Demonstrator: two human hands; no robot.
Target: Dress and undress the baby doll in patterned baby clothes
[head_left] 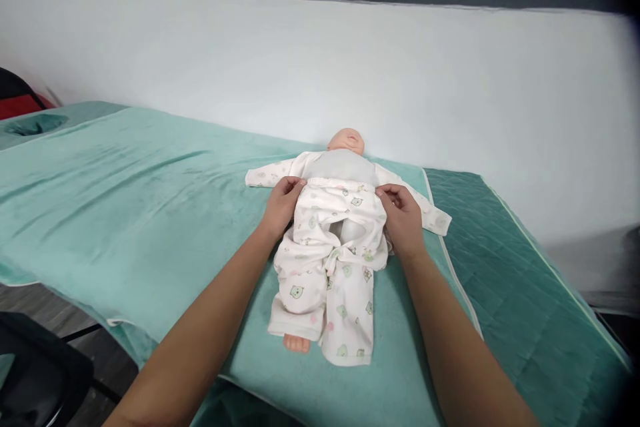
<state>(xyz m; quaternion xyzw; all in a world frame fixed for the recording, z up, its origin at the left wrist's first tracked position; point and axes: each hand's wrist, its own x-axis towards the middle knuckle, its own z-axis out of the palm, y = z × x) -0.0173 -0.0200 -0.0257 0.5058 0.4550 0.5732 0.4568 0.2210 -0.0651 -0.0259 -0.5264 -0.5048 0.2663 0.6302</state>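
Observation:
A baby doll lies on its back with its head toward the wall. It wears a white long-sleeved top with a plain grey-white front. White baby pants with small green animal prints cover its legs, with an opening at the crotch. The toes of one foot stick out of the left leg cuff; the other cuff hides its foot. My left hand pinches the waistband at its left side. At the right side of the same waistband, my right hand is closed on the fabric.
A teal sheet covers the bed under the doll, with a darker quilted cover to the right. Behind stands a white wall. A black chair is at the lower left, near the bed edge.

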